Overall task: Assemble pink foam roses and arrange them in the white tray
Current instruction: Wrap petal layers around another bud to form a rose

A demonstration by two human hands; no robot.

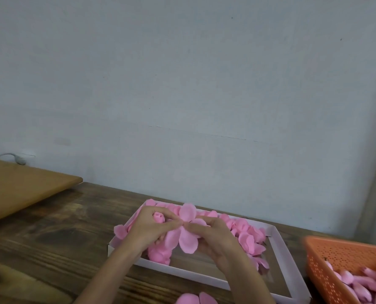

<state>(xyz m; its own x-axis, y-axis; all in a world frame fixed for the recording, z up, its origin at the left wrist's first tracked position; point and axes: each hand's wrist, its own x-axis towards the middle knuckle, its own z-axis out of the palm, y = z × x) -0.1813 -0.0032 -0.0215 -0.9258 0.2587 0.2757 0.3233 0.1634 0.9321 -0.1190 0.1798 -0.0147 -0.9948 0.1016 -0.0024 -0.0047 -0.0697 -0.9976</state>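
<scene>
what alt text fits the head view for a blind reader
A left hand and right hand pinch a pink foam petal piece over a white tray holding loose pink petals, on a dark wooden table. An orange basket of pink buds sits at right.

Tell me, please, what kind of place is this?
Likely a small craft workbench, perhaps at home: wooden table against a plain wall, white tray of pink foam petals, orange basket of rose buds.
</scene>
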